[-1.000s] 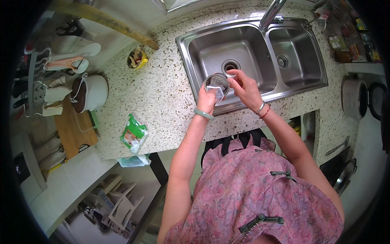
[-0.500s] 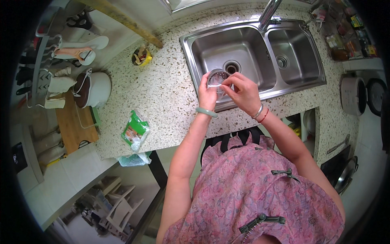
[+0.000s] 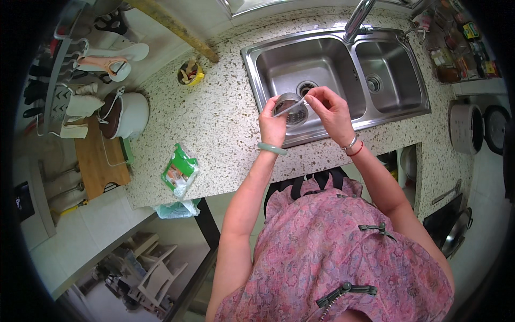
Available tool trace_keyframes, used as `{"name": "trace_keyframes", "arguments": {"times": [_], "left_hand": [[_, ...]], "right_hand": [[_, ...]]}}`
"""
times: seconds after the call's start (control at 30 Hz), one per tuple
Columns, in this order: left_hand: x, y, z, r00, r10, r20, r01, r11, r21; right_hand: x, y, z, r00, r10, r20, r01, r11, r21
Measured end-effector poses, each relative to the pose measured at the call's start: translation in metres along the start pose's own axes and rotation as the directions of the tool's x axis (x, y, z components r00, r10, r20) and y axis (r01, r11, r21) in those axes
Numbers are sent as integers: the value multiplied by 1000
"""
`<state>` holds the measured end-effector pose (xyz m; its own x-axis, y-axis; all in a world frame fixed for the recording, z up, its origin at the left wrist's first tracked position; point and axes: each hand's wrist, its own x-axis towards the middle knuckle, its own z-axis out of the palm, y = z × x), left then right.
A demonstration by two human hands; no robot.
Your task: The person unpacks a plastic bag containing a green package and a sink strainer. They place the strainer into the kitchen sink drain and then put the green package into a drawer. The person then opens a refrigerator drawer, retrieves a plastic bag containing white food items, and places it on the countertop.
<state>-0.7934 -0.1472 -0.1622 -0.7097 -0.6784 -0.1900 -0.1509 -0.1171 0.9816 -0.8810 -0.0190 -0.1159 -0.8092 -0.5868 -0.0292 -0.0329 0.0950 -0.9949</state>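
Over the front edge of the large sink basin (image 3: 279, 70), my left hand (image 3: 272, 129) is closed on a round metal sink strainer basket (image 3: 297, 116) with small holes in it. A thin whitish strip (image 3: 291, 107), which looks like the rim of a mesh liner, stretches across the basket's mouth. My right hand (image 3: 333, 114) pinches the strip's right end between thumb and fingers. The basket is tilted, and part of it is hidden by my left fingers. The drain opening (image 3: 307, 88) lies just beyond the basket.
A smaller basin (image 3: 394, 59) adjoins on the right, with the faucet (image 3: 356, 24) behind. To the left on the speckled counter (image 3: 225, 118) lie a green-and-white plastic packet (image 3: 180, 169) and a yellow cup of scraps (image 3: 190, 72). A white lidded bucket (image 3: 133, 115) stands farther left.
My right hand has moved right and slightly up, drawing the whitish strip out straight across the basket. The basket has tilted, and its holed side now shows.
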Motion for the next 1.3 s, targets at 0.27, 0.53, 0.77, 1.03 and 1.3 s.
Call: {"name": "trace_keyframes", "arguments": {"times": [0.27, 0.53, 0.77, 1.03, 1.3], "left_hand": [[-5, 12, 1, 991, -14, 131, 16, 1000, -12], [-6, 12, -3, 982, 13, 189, 1, 997, -75], [-4, 14, 4, 971, -200, 130, 230, 933, -276], [0, 17, 6, 966, -215, 144, 243, 944, -223], [0, 12, 8, 984, -16, 177, 42, 989, -141]], "right_hand": [[8, -3, 10, 989, 141, -38, -128, 964, 232], [11, 3, 8, 943, 331, -2, -322, 918, 233], [4, 9, 14, 981, 191, -42, -171, 941, 292], [-2, 3, 12, 981, -191, 39, 195, 953, -234], [4, 8, 11, 995, -89, 34, 94, 976, -196]]}}
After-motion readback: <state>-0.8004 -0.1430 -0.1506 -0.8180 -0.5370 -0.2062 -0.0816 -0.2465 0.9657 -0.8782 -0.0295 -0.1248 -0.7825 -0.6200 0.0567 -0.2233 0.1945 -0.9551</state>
